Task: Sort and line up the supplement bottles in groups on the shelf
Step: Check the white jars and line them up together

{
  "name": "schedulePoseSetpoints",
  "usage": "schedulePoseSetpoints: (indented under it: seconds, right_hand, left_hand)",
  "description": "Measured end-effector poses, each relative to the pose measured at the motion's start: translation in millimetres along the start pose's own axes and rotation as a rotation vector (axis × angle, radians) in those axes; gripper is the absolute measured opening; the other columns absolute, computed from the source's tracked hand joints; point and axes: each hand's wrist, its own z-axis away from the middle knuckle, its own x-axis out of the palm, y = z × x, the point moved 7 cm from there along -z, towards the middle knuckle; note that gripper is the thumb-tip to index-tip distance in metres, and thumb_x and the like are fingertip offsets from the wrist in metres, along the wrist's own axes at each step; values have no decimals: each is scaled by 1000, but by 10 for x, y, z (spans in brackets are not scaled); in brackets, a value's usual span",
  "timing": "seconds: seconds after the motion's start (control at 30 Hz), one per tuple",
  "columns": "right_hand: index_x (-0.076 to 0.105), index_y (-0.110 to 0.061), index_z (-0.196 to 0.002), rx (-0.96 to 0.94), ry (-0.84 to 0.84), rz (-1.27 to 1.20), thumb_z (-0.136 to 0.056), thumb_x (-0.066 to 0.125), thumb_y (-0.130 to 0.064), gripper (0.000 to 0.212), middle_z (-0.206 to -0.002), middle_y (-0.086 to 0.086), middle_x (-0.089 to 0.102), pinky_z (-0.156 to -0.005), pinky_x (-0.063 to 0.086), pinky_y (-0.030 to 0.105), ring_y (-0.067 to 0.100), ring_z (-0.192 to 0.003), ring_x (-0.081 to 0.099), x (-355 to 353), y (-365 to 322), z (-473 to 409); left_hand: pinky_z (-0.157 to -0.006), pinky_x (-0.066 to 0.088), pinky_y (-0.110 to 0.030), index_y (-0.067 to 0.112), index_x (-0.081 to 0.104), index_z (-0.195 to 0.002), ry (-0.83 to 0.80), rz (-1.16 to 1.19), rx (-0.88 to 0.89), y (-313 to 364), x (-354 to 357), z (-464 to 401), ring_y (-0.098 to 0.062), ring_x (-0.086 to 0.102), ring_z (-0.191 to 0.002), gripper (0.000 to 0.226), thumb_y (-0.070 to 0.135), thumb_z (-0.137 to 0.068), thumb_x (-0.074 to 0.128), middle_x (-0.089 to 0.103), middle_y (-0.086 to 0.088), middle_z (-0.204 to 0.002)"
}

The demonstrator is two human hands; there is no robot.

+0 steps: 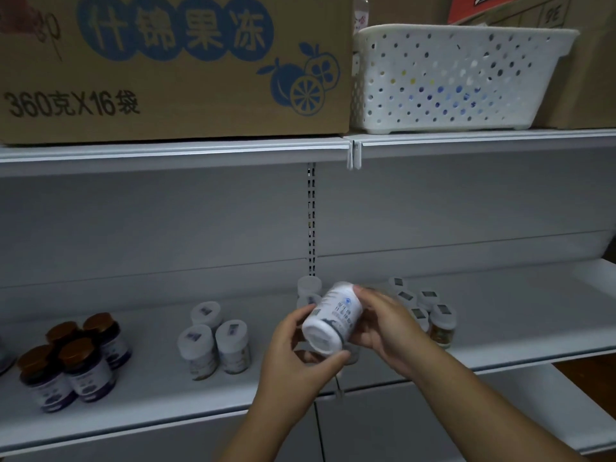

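Both hands up in front of the shelf (166,388), clamped together on one white bottle (331,320). Left hand (293,358) curled under and around the bottle's near end, thumb across the round base facing the camera. Right hand (383,323) wrapped on the far side, fingertips (360,290) over the top edge. Bottle tipped on its side, held in the air just above the shelf's middle, label with dark print turned upward, a bit blurred.

Down on the shelf, groups already standing. Far left, four dark bottles with brown caps (71,360) packed close, purple labels. Left of centre, three white-capped bottles (213,338) in a tight triangle, upright. Directly behind the held bottle, another white-capped one (309,286) near the back wall, partly hidden. Right of the hands, a cluster of white-capped bottles (423,311) touching each other, one at the front showing amber contents.

Up on the shelf above, a big cardboard box (173,68) with blue fruit print on the left, a white perforated basket (460,78) just beside it on the right.
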Motion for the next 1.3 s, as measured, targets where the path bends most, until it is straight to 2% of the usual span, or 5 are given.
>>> schedulePoseSetpoints:
  seconds: [0.2,0.43,0.87,1.1,1.3]
  right_hand:
    - [61,2,-119,284,-25,-53,-95,41,-30,44,-123,30,59,-105,33,64,45,-120,52,21,367,-44]
    - [64,-11,-97,-7,-4,196,-94,53,-23,17,-89,10,70,-60,56,30,18,-73,69,-29,-6,-53]
    - [63,-31,-74,-256,-17,900,-76,74,-39,13,-88,-5,67,-76,53,27,13,-85,63,193,-26,-418]
    - [68,-15,-89,-317,163,1007,-88,57,-14,11,-95,4,67,-77,46,26,21,-88,62,-282,-75,-524]
    - [65,-17,-114,-274,22,1326,-88,57,-23,28,-122,7,57,-90,42,25,24,-109,56,-368,254,-503]
  left_hand:
    - [-62,47,-9,42,59,-102,71,-171,175,231,-4,75,3,56,-94,61,42,-44,80,54,14,-105]
    - [-78,55,-23,38,59,-110,-12,-132,44,-103,-92,17,-1,62,-97,56,22,-61,82,64,15,-108]
    - [-72,52,-27,27,61,-96,-151,-511,-131,-536,-202,-514,-7,63,-83,35,30,-68,80,68,9,-90]
    - [-73,53,-27,23,57,-90,-95,-571,-255,-985,-178,-522,-14,65,-83,39,30,-61,83,68,6,-87]
    - [-74,51,-26,23,55,-92,-60,-559,-286,-1125,-75,-510,-15,64,-85,39,28,-65,82,66,5,-89]
